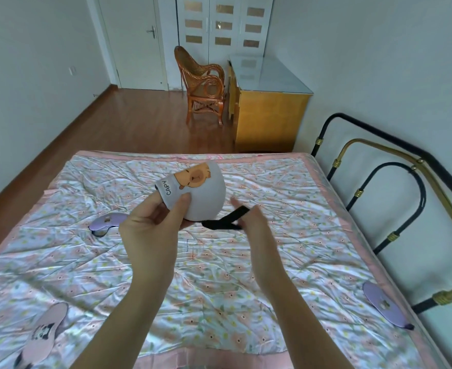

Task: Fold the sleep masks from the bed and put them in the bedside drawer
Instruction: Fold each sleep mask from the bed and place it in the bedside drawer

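My left hand (150, 222) holds a white sleep mask (200, 193) folded in half above the bed; it bears an orange capybara print and the letters CAPY. Its black strap (224, 222) trails to the right, and my blurred right hand (251, 225) pinches it. A purple mask (106, 222) lies on the quilt to the left. Another purple mask (385, 307) rests near the right edge. At the lower left lies a pink mask (44, 336) with a black-and-white figure.
The bed (219, 275) carries a floral quilt with a pink border. A black and brass metal bed frame (379, 182) stands along the right wall. Beyond the bed are a yellow wooden cabinet (270, 121), a rattan chair (203, 86) and white doors.
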